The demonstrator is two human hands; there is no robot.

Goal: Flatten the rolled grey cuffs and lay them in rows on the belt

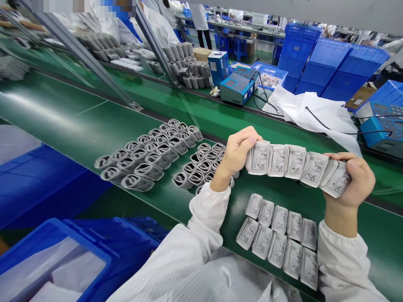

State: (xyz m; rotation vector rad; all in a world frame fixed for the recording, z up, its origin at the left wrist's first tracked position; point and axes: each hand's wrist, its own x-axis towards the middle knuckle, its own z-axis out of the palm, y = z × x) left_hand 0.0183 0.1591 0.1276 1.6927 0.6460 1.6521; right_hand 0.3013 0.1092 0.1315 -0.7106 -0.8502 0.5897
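Observation:
A row of several rolled grey cuffs [278, 160], flattened and printed with line drawings, is held up between my two hands above the green bench. My left hand [239, 150] grips the row's left end, thumb in front. At the right end my right hand [359, 178] is closed round the last cuff. Below them, two rows of like printed cuffs [278, 241] lie side by side on the bench. To the left, rolled cuffs [154, 153] stand in rows with their open ends showing, and a smaller group [201, 165] is partly hidden by my left arm.
A green bench [78, 102] runs across, with metal posts [85, 54]. Blue devices [237, 86] with cables and white sheeting [315, 109] sit at its far side. Blue bins [110, 260] stand lower left. Stacked blue crates [327, 63] and other people in white coats are behind.

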